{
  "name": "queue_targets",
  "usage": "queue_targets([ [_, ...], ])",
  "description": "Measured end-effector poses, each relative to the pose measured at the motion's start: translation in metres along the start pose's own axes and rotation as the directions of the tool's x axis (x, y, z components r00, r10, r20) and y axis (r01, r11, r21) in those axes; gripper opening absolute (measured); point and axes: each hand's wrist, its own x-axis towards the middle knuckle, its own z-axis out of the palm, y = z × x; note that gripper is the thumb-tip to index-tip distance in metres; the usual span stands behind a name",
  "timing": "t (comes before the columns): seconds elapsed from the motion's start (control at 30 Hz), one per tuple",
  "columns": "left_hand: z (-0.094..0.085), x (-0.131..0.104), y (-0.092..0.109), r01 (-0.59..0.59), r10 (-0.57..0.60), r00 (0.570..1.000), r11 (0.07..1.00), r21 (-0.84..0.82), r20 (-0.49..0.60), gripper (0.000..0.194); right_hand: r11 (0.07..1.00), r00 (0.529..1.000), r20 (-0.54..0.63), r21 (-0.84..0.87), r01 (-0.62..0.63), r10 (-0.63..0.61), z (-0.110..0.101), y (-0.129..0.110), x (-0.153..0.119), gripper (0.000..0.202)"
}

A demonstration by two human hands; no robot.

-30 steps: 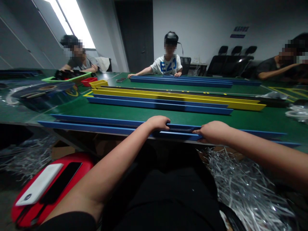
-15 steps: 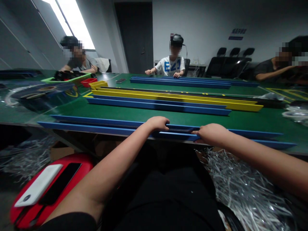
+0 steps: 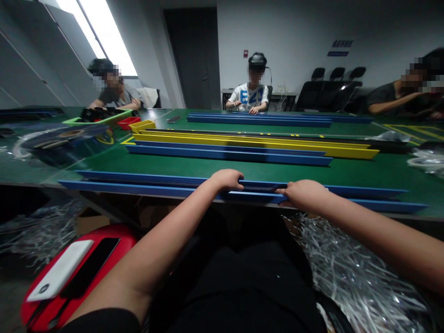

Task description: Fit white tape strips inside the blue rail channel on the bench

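Observation:
A long blue channel (image 3: 132, 186) lies along the near edge of the table, with two raised walls and a dark inside. My left hand (image 3: 228, 179) reaches over it left of the middle, fingers curled down between the walls; their tips are partly hidden. My right hand (image 3: 307, 193) grips the channel's near wall farther right, index finger over its top and thumb low on the front. A stretch of channel shows between both hands. Behind it lie a shorter blue channel (image 3: 222, 153) and a yellow channel (image 3: 354, 151).
On the green table (image 3: 100, 162) are more blue channels (image 3: 260, 120), a wrapped reel (image 3: 69, 138), a green tray (image 3: 120, 119) and small red (image 3: 129, 123) and yellow bins (image 3: 143, 126). Three people sit around it. Two phones lie on a red stool (image 3: 118, 236); shredded strips (image 3: 360, 268) are below right.
My hands keep the same hold on the blue channel. The view has shifted slightly. The person opposite has brought one hand inward toward the other.

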Motion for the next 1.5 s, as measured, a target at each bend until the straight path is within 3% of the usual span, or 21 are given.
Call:
queue_targets([
  [0.93, 0.001, 0.0, -0.002, -0.025, 0.026, 0.999, 0.999, 0.02, -0.019, 0.037, 0.998, 0.999, -0.003, 0.044, -0.043, 0.043, 0.003, -0.002, -0.004, 0.053],
  [1.5, 0.003, -0.004, -0.013, -0.194, 0.199, 0.978, 0.977, 0.083, -0.055, 0.022, 0.993, 0.992, 0.041, 0.014, -0.117, 0.116, -0.005, -0.012, -0.002, 0.051],
])
